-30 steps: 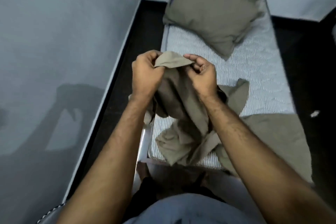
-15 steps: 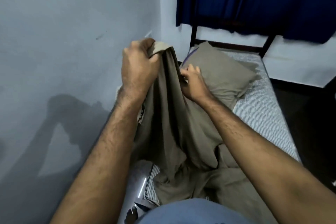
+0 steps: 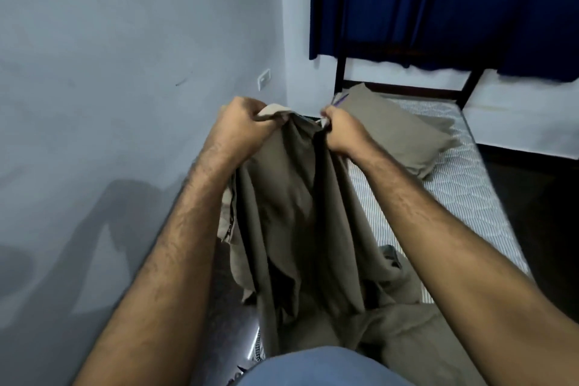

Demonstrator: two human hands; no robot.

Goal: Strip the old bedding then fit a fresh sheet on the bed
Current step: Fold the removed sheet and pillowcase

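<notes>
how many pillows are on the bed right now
1. The pillow lies at the head end of the mattress, beyond the right hand. The held-up sheet could hide another behind it.

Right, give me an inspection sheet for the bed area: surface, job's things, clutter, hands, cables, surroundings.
Surface: mattress bare, striped quilted ticking showing, on a dark bed frame.
Job's things: olive sheet held up by its top edge, hanging in folds, its lower part heaped on the near end of the mattress; pillow in a matching olive case lies at the head end.
Clutter: nothing seen.
Hands: left hand and right hand each grip the sheet's top edge, a short gap apart.
Cables: nothing seen; wall socket on the left wall.
Surroundings: pale walls, blue curtain behind the headboard, dark floor.
</notes>
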